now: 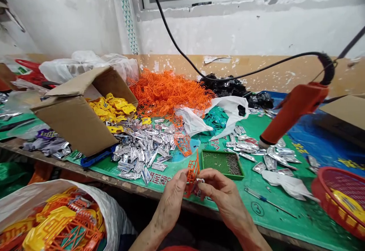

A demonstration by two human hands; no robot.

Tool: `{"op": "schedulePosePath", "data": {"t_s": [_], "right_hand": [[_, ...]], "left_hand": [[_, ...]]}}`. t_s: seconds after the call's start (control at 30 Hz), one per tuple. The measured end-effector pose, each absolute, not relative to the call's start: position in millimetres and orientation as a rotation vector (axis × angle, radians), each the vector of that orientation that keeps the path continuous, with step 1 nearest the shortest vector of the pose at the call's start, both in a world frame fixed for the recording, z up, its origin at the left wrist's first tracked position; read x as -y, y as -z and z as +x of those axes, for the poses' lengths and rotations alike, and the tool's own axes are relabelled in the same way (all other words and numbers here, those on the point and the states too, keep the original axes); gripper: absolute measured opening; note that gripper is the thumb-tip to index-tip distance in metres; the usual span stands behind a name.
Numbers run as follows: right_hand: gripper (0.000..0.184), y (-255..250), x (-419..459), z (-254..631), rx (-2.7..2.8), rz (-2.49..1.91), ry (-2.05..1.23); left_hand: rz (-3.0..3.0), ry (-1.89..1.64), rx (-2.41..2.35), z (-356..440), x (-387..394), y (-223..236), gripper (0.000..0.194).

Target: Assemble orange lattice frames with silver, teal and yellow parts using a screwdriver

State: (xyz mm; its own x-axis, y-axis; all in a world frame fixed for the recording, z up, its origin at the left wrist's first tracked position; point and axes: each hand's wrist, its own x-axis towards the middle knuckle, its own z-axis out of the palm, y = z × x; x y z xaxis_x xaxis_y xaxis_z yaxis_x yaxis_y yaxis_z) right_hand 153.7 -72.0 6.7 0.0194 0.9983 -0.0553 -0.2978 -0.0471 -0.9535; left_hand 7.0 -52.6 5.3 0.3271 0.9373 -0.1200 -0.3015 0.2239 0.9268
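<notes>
Near the table's front edge, my left hand (170,199) grips an orange plastic lattice frame (193,166), held upright with the thumb in front. My right hand (225,196) pinches a small shiny silver piece (200,180) against the frame's right side; fingers hide part of it. Just behind my hands is a green tray (241,175) of tiny dark screws. A heap of silver plastic pieces (139,152) lies to the left, and more orange frames (168,93) are piled at the back. To the right, a screwdriver (268,201) rests on the green table cover.
An orange electric screwdriver (295,112) hangs on a black cable at right. A cardboard box (74,123) spills yellow parts (112,106). A white sack (114,209) of assembled pieces stands at lower left. A red basket (322,194) sits at the right edge.
</notes>
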Motion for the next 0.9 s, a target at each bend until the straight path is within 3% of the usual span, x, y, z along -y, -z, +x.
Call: {"op": "schedulePosePath", "data": {"t_s": [0.13,0.27,0.53,0.7,0.9], "right_hand": [[0.013,3,73,158,0.909,-0.996,-1.279],[0.011,14,77,160,0.81,-0.966,-1.3],[0.004,19,91,169,0.949,-0.937,-1.179],[0.021,13,104,174,1.288,-0.964,-0.828],[0.042,12,123,171,1.436,-0.969,-0.544]], "left_hand": [[1.309,-0.95,-0.911,6,55,1,0.027],[1.432,-0.974,-0.958,11,57,10,0.033],[1.609,-1.048,-0.864,14,61,-5,0.028],[1.779,-1.114,-0.703,10,65,-8,0.038],[1.903,-1.089,-0.643,7,69,-13,0.035]]}}
